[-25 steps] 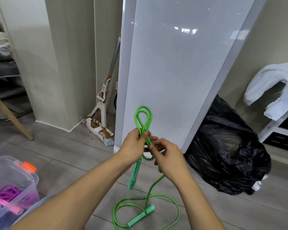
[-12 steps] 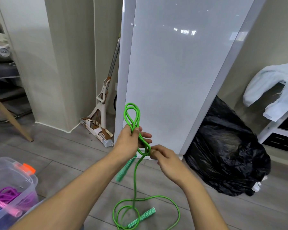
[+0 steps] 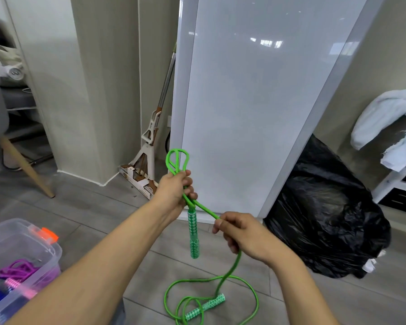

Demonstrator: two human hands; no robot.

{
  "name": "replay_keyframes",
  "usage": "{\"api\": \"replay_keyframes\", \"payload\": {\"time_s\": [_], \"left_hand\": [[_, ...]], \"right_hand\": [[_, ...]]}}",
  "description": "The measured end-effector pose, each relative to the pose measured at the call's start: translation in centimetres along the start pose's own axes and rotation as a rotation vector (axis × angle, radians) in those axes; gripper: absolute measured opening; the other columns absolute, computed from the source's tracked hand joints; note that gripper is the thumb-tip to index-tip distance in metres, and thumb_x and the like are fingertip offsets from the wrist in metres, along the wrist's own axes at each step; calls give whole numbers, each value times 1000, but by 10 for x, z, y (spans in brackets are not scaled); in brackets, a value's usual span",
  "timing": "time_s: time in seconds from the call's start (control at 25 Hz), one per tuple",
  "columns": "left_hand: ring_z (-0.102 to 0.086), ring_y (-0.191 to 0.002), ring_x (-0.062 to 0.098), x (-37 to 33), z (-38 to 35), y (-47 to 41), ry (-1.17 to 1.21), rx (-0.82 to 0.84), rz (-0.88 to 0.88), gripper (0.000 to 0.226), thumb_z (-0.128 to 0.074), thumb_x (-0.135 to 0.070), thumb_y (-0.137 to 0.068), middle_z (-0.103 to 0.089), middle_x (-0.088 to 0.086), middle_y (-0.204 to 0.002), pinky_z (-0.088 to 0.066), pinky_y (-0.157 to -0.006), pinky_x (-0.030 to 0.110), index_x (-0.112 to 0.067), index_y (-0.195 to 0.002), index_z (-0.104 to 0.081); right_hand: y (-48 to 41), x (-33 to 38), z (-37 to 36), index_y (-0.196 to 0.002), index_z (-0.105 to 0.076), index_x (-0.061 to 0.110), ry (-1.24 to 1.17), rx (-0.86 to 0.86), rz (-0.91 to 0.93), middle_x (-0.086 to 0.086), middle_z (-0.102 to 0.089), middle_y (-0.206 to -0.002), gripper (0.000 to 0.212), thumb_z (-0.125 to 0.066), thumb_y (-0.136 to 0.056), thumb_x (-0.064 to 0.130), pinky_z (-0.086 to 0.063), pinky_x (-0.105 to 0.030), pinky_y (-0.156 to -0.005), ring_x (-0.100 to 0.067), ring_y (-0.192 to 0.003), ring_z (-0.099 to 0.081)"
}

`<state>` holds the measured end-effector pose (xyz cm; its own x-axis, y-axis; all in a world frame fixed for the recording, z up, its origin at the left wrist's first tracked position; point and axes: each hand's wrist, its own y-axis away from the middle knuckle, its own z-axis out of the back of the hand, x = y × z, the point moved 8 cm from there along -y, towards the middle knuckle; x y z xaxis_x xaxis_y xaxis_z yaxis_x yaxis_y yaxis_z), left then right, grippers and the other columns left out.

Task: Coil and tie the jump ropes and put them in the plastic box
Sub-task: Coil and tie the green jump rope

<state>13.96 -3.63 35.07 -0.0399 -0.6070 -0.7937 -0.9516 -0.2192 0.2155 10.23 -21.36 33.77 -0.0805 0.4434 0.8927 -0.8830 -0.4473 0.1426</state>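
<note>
Big white panel [image 3: 256,113] standing in front of us, black bin bag [image 3: 326,219] to its right, neither matters here. The plastic box [image 3: 49,261] sits on the floor at lower left with a purple rope [image 3: 19,268] already in it.

The green rope [image 3: 230,273] isn't in the box yet. Part of it is folded into loops sticking up out of our left hand [image 3: 174,191]. The rest trails down to a messy heap on the floor, with the loose handle [image 3: 206,306] lying in it.

Left hand is clenched round the folded bundle, and the hanging handle [image 3: 193,233] dangles straight below it. Right hand [image 3: 242,235] pinches the free strand, which is pulled taut off the bundle.

Our take:
- Keep that strand tight and lay each wrap snug against the last, low on the bundle.
- Don't slacken the left grip or the loops will probably slide apart.
- Leave enough tail to tuck through.
</note>
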Motion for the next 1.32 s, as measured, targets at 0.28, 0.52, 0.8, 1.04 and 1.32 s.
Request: {"api": "replay_keyframes", "payload": {"time_s": [0.28, 0.52, 0.8, 1.04, 1.32], "left_hand": [[-36, -52, 20, -26, 27, -19, -649, -128, -333, 22, -36, -30, -105, -46, 1, -69, -37, -50, 30, -18, -89, -47], [-62, -72, 13, 0, -25, 24, -1013, 266, -360, 17, -35, -25, -106, -73, -6, -89, -46, -59, 30, -12, -102, -44], [-72, -82, 14, 28, -43, 41, -1050, 501, -287, 15, -44, -30, -104, -68, 1, -96, -59, -81, 45, -16, -102, -46], [-68, -78, 18, 40, -48, 49, -1110, 622, -237, 12, -43, -24, -104, -68, -1, -85, -56, -74, 38, -15, -107, -50], [-72, -75, 24, 44, -42, 44, -1055, 615, -136, 15, -38, -6, -100, -62, 5, -81, -57, -78, 46, -7, -104, -52]], "right_hand": [[19, -14, 63, -74, -74, 20, 462, -243, -116, 8, -42, -48, 29, -65, -93, 40, -28, -18, -45, -4, -44, -37], [10, 15, 36, -92, -69, 26, 285, -246, 119, 12, -57, -64, 20, -52, -102, 25, -35, -17, -54, -1, -53, -46], [11, 21, 32, -92, -61, 30, 504, -357, 130, 8, -68, -69, 20, -47, -102, 41, -42, -29, -60, -4, -63, -56], [16, 27, 39, -89, -58, 28, 576, -484, 153, 3, -57, -62, 23, -48, -101, 45, -44, -35, -60, -19, -65, -55], [9, 19, 28, -90, -61, 28, 445, -338, 142, 4, -66, -76, 22, -50, -99, 44, -51, -39, -70, -12, -72, -60]]}}
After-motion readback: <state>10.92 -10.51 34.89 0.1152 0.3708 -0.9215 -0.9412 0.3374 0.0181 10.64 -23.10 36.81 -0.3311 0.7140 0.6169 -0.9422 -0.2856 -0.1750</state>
